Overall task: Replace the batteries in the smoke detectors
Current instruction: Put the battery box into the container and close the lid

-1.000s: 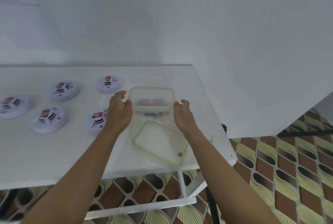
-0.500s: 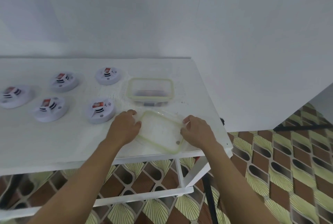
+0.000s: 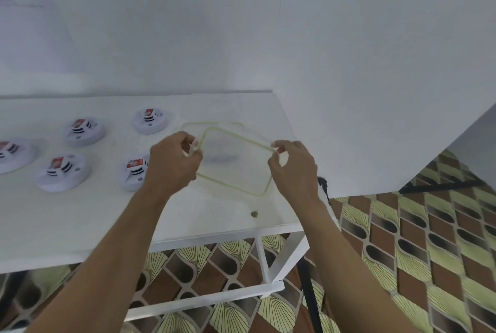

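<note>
Plainly, the lid [image 3: 233, 161] was judged to be light, thin and slightly flexible clear plastic. Its smooth faces could be expected to slip, so the edge, where a yellow-green seal [image 3: 230, 185] is run round it, was thought the best place for it to be taken. It was held in just that way. The left grip [image 3: 171, 163] was closed in a pinch on the lid's left end, with thumb and fingers curled over the edge. The right grip [image 3: 292, 169] was closed in a like pinch on the far right corner. Between the two grips the lid was held tilted over the open container [image 3: 188, 124], whose rim was seen just beyond the left grip. Whether lid and container touched could not be told, and what was kept inside was blurred through the plastic. The smoke detectors [image 3: 83, 131] were laid out on the tabletop [image 3: 80, 212] to the left of the left grip. The nearest detector [image 3: 132, 174] was partly hidden behind that grip, and four more were set farther out on that side, well apart from both grips. What was taken for a red-and-white battery [image 3: 135, 163] was seen in each. They were judged to be light, rigid shells, best taken by the round rim.
</note>
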`<state>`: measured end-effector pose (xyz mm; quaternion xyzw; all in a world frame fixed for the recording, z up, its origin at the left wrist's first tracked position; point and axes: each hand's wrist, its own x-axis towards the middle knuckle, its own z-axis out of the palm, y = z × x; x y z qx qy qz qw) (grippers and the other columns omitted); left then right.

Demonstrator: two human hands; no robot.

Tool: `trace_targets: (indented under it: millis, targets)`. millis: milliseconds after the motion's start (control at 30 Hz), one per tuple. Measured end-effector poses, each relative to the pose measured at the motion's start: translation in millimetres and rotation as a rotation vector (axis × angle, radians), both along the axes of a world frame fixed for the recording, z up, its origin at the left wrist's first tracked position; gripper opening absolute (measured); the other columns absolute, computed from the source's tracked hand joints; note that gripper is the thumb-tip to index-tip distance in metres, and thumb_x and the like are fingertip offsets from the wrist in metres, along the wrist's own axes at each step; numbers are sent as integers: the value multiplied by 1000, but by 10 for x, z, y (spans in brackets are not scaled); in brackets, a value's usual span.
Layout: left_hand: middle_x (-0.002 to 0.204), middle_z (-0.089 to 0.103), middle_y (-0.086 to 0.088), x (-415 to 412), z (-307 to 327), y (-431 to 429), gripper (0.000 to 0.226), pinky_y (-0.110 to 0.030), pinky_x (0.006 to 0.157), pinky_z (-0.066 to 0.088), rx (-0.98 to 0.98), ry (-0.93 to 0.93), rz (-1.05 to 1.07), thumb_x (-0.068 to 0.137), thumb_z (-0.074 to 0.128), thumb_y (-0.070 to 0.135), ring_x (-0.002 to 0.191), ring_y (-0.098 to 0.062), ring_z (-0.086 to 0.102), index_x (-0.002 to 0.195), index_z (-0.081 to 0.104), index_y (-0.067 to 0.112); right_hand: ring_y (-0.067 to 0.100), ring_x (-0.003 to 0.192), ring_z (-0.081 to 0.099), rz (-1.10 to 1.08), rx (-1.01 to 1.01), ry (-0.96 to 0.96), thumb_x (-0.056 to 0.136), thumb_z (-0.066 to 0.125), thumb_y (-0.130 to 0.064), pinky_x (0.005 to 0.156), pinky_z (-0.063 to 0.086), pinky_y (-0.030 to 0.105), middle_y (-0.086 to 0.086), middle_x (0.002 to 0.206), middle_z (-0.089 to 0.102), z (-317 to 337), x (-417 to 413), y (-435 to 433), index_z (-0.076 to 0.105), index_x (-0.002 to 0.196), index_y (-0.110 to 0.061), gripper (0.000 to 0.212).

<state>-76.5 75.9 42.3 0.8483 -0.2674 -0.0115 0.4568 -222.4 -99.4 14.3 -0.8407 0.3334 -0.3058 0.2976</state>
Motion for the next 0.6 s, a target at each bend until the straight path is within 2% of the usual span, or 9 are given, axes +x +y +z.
trace_targets:
  millis: [67,133,233,267,333,433,467,533,600]
  targets:
    - [94,66,-3,42,93,-53,10,-26,42,50,-201,99,5,92,65,12,45,-15,64,102,64,13,4,67,55,-34,-71,-130,96,57,-20,75,38,28,-15,107,55,96,57,5,66,116,-27,23]
    - [97,67,-9,104,180,-117,11,-31,57,57,-436,236,-7,93,63,8,57,-18,68,104,64,8,-3,60,55,-60,-134,-248,98,57,-16,71,44,29,-12,111,56,159,133,8,65,117,-25,22]
    - [96,66,-14,166,325,-190,12,-32,84,57,-716,448,-61,97,53,3,81,-22,69,96,66,2,-7,71,59,-53,-172,-430,98,56,-8,67,50,15,-9,115,55,181,285,11,66,115,-18,22]
    - [93,66,-12,190,367,-212,17,-31,86,56,-796,524,-65,97,49,1,85,-25,68,91,65,2,-2,76,62,-43,-156,-475,97,56,-5,68,49,10,-9,115,55,173,343,12,66,115,-16,22]
    - [92,65,-11,253,412,-270,18,-33,85,57,-908,642,-55,95,48,3,88,-28,65,89,64,2,8,87,65,1,-125,-538,96,55,0,76,51,11,-3,116,55,149,488,17,67,113,-11,24]
    - [99,64,-9,405,327,-384,5,-36,88,56,-820,586,16,92,63,10,94,-25,66,96,66,8,12,102,62,94,-98,-593,92,52,8,90,55,23,7,116,54,93,728,34,67,109,-7,27]
    - [103,63,-5,469,280,-414,12,-37,91,54,-757,523,52,88,69,9,95,-22,66,99,65,11,13,105,61,121,-59,-611,89,51,10,91,55,24,7,115,54,93,802,47,67,106,-11,32]
    - [111,60,2,597,219,-463,29,-36,97,51,-687,447,95,82,76,8,100,-17,62,106,62,16,13,109,63,157,115,-657,82,47,12,89,54,22,4,113,55,99,943,43,63,101,-25,45]
    - [119,56,7,731,186,-502,39,-40,104,48,-662,404,107,81,78,10,113,-14,57,113,59,20,10,110,65,150,384,-690,83,49,12,86,52,19,-5,113,59,121,1078,-4,61,104,-23,42]
